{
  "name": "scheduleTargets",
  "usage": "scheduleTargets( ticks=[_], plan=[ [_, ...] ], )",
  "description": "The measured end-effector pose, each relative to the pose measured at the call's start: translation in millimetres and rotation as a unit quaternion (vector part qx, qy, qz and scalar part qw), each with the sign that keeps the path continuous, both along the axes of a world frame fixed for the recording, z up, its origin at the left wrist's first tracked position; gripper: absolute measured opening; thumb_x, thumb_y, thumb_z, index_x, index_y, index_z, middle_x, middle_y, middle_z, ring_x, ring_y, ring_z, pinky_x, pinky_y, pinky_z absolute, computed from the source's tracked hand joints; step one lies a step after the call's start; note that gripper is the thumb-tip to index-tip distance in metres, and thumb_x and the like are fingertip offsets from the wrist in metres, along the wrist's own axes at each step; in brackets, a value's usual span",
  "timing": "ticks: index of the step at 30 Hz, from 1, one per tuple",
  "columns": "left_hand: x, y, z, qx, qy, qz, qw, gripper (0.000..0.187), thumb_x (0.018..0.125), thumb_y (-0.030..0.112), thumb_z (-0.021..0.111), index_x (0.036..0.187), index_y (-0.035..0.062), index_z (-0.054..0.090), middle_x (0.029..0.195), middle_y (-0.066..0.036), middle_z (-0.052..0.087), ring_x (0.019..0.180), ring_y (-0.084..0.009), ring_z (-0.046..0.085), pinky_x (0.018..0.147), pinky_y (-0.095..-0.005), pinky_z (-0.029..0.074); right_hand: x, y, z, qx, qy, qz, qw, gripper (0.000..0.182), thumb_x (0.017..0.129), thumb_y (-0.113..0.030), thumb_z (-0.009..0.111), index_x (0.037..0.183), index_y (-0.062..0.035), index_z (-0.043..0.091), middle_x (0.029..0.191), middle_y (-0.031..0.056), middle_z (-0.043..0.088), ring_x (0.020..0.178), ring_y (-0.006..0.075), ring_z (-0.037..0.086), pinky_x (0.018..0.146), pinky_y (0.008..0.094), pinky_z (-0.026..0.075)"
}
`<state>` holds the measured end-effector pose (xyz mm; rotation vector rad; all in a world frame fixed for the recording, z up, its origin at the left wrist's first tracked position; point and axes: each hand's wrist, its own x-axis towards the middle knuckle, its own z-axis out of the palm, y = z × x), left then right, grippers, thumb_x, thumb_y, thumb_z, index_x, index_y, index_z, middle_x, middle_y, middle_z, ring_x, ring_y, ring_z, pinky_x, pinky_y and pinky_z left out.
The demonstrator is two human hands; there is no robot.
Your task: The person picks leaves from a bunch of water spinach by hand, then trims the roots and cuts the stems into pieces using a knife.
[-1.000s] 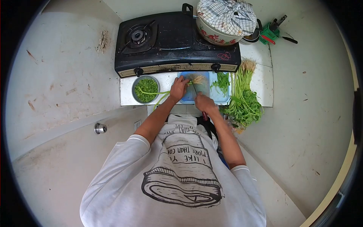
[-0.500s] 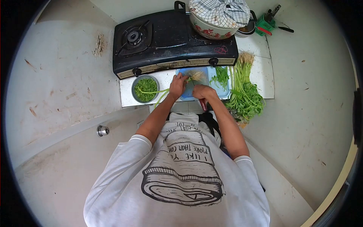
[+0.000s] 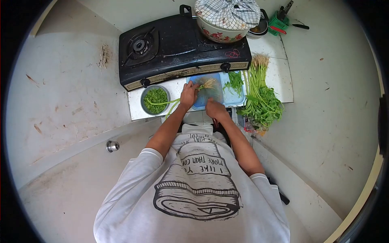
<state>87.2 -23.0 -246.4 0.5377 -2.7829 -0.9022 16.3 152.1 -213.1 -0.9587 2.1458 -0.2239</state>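
Note:
My left hand (image 3: 189,95) is closed around thin green stalks (image 3: 174,102) at the blue tray's left side. Their pale, stringy roots (image 3: 209,83) stick out to the right over the tray (image 3: 242,99), while the stalks reach left to a grey bowl (image 3: 142,101). Finely chopped greens (image 3: 156,100) fill that bowl. My right hand (image 3: 216,109), at the tray's front edge, grips a knife whose red handle (image 3: 215,122) points towards my body. Its blade is barely visible. Cut leaves (image 3: 235,82) lie at the tray's right end.
Behind the tray stands a black two-burner stove (image 3: 174,48), bearing a flowered pot (image 3: 223,35) under a checked cloth (image 3: 227,12). A large bunch of leafy stalks (image 3: 259,93) lies to the right. Farther back are a green basket (image 3: 278,24) with utensils and a small pan (image 3: 259,29).
My right hand has drawn back slightly towards my body with the knife, away from the roots. My left hand still holds the stalks. The whole view has shifted a little.

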Motion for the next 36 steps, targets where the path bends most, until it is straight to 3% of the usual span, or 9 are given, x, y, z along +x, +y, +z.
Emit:
scheduleTargets(
  ticks=[2, 5, 8, 14, 23, 32, 36],
  plan=[
    [1, 1, 3, -0.001, -0.003, 0.000, 1.000, 0.028, 0.087, 0.005, 0.069, 0.114, 0.0112, 0.071, 0.103, -0.013, 0.055, 0.095, -0.0353, 0.055, 0.084, -0.0476, 0.051, -22, -12, 23, 0.018, -0.044, 0.053, 0.997, 0.046, 0.102, -0.028, 0.051, 0.114, 0.0153, 0.060, 0.099, 0.0318, 0.073, 0.095, 0.0457, 0.073, 0.085, 0.0518, 0.058],
    [1, 1, 10, 0.010, -0.012, 0.003, 1.000, 0.030, 0.086, 0.004, 0.069, 0.115, 0.0113, 0.072, 0.102, -0.013, 0.055, 0.094, -0.0352, 0.055, 0.084, -0.0474, 0.050, -40, -28, 64, 0.102, -0.129, 0.036, 0.986, 0.044, 0.099, -0.030, 0.057, 0.104, 0.0133, 0.066, 0.099, 0.0313, 0.073, 0.095, 0.0446, 0.073, 0.086, 0.0510, 0.057],
    [2, 2, 9, 0.004, 0.015, 0.000, 1.000, 0.031, 0.084, 0.002, 0.071, 0.114, 0.0084, 0.071, 0.099, -0.014, 0.055, 0.092, -0.0351, 0.055, 0.084, -0.0455, 0.049, -35, -22, 42, 0.060, -0.090, 0.075, 0.991, 0.045, 0.099, -0.027, 0.055, 0.113, 0.0148, 0.061, 0.100, 0.0316, 0.073, 0.095, 0.0445, 0.073, 0.086, 0.0517, 0.057],
    [0, 4, 7, 0.001, -0.005, 0.006, 1.000, 0.031, 0.086, 0.001, 0.067, 0.115, 0.0109, 0.072, 0.101, -0.012, 0.055, 0.094, -0.0350, 0.055, 0.083, -0.0466, 0.051, 18, 16, -22, -0.020, 0.033, -0.036, 0.999, 0.052, 0.102, -0.025, 0.046, 0.134, 0.0150, 0.042, 0.100, 0.0332, 0.072, 0.092, 0.0477, 0.073, 0.084, 0.0564, 0.057],
    [2, 7, 3, -0.014, 0.002, 0.008, 1.000, 0.031, 0.087, 0.001, 0.066, 0.116, 0.0109, 0.072, 0.103, -0.013, 0.056, 0.094, -0.0358, 0.055, 0.084, -0.0469, 0.052, 11, 18, 7, -0.001, 0.015, -0.021, 1.000, 0.050, 0.102, -0.024, 0.043, 0.134, 0.0149, 0.041, 0.096, 0.0327, 0.072, 0.090, 0.0475, 0.073, 0.082, 0.0575, 0.057],
    [1, 3, 7, -0.017, -0.002, -0.006, 1.000, 0.030, 0.087, 0.002, 0.066, 0.115, 0.0116, 0.072, 0.102, -0.012, 0.056, 0.094, -0.0356, 0.055, 0.084, -0.0466, 0.052, 24, 20, 0, -0.052, 0.052, -0.073, 0.995, 0.035, 0.106, -0.029, 0.044, 0.114, 0.0056, 0.048, 0.088, 0.0305, 0.072, 0.085, 0.0489, 0.071, 0.078, 0.0592, 0.056],
    [1, 4, 8, -0.008, -0.006, 0.008, 1.000, 0.028, 0.087, 0.003, 0.069, 0.114, 0.0110, 0.072, 0.099, -0.012, 0.056, 0.093, -0.0352, 0.056, 0.085, -0.0459, 0.051, 17, 12, -18, -0.086, 0.076, -0.060, 0.992, 0.035, 0.106, -0.028, 0.045, 0.116, 0.0056, 0.047, 0.085, 0.0295, 0.072, 0.084, 0.0493, 0.071, 0.078, 0.0592, 0.056]
  ],
)
